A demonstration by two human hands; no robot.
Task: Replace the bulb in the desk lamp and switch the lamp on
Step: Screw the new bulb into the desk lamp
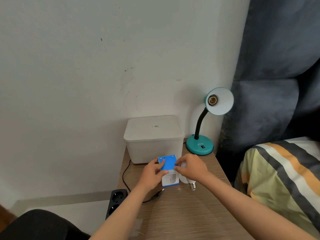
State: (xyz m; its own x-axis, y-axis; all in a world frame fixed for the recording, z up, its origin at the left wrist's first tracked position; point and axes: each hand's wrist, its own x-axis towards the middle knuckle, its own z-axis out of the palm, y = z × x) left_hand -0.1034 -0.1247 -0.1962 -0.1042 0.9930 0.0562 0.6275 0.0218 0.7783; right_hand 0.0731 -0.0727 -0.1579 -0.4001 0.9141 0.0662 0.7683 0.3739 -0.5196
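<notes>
A teal desk lamp (199, 144) stands at the back right of the wooden bedside table (181, 210). Its shade (220, 103) faces me and the socket (212, 100) inside holds no bulb. A blue and white bulb box (168, 172) stands near the table's middle. My left hand (154, 174) grips the box's left side. My right hand (192, 166) pinches the box's upper right edge. A white bulb (186, 179) lies on the table just right of the box, partly under my right hand, with its screw base (192, 185) pointing toward me.
A white lidded plastic container (153, 138) stands behind the box against the wall. The lamp's dark cord and its plug (158, 194) lie on the table's left part, unplugged. A black power strip (116, 201) sits on the floor at left. A bed with striped bedding (280, 172) is at right.
</notes>
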